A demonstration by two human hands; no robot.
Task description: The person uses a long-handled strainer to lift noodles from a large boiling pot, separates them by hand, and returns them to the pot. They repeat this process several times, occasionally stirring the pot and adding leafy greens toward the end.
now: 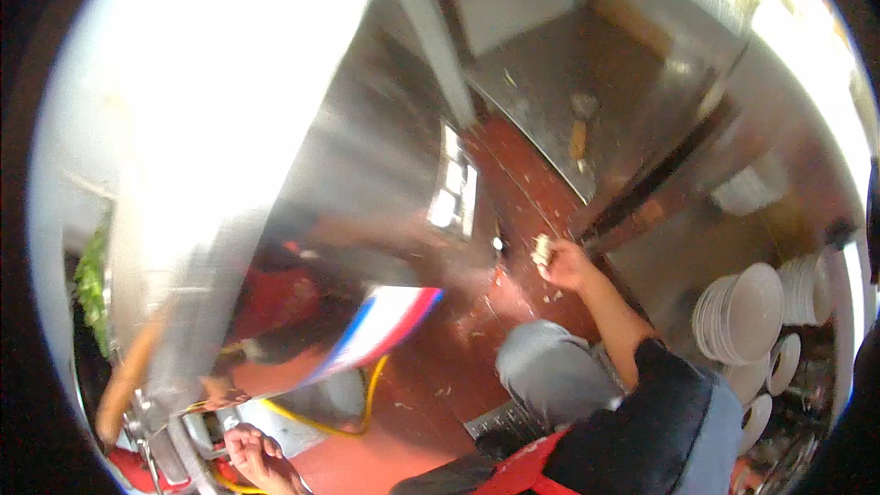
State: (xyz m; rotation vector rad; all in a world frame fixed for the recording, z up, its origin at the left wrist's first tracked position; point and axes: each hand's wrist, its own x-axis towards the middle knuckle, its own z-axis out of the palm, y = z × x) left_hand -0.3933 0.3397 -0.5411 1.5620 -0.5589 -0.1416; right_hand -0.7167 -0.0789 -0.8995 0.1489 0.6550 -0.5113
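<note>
My right hand (568, 267) reaches over the red tiled floor (426, 436). Its fingers close on a small pale, crumpled scrap (542, 249). Bits of similar pale debris (553, 297) lie on the tiles beneath. At the lower left is my left hand (253, 452), its fingers curled. Whether it holds anything is not clear. Near it are a whitish tub (330, 399) with a yellow curved strip (373, 392) and a blurred metal fitting (141, 412). A glossy steel panel (357, 172) in front of me mirrors a red and dark figure.
Stacked white dishes (746, 313) stand on the right. A wooden-handled tool (579, 137) rests on the dark surface beyond. A blue, white and red striped item (375, 326) is near the steel panel. Green leaves (89, 282) show at far left. A perforated metal grate (491, 423) is near my feet.
</note>
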